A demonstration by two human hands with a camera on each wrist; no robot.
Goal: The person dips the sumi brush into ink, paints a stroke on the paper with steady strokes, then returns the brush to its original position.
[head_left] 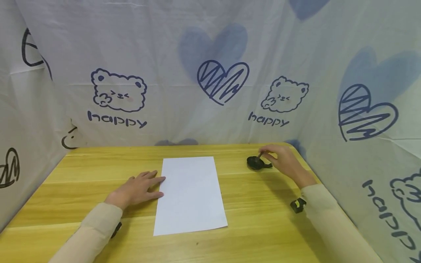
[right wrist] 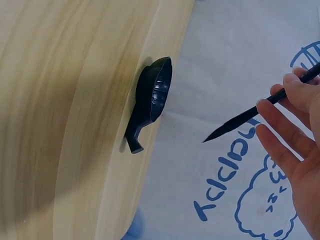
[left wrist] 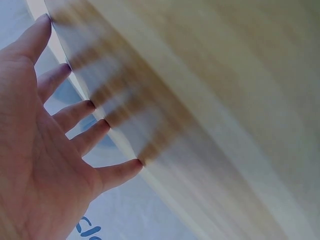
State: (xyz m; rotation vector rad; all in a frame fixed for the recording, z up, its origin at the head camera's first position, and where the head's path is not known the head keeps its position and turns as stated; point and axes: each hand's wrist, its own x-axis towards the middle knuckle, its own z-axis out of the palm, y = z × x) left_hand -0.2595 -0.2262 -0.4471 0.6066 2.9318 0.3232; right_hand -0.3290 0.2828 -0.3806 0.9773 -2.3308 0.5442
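A white sheet of paper (head_left: 190, 197) lies on the wooden table, in the middle of the head view. My left hand (head_left: 138, 189) rests at its left edge, fingers spread and fairly straight; the left wrist view shows its fingertips (left wrist: 100, 122) touching down. At the back right sits a small black dish with a short handle (right wrist: 152, 92). Just above it, my right hand (head_left: 282, 159) pinches a thin black brush (right wrist: 245, 116) between thumb and fingers. The brush narrows to a pointed dark tip, tilted down and apart from the dish in the right wrist view.
The yellow wooden table (head_left: 260, 226) ends at a back edge against a hanging white cloth (head_left: 171, 91) printed with bears and hearts. Cloth also hangs along the left and right sides. Black wrist cameras (head_left: 297, 205) sit under both sleeves.
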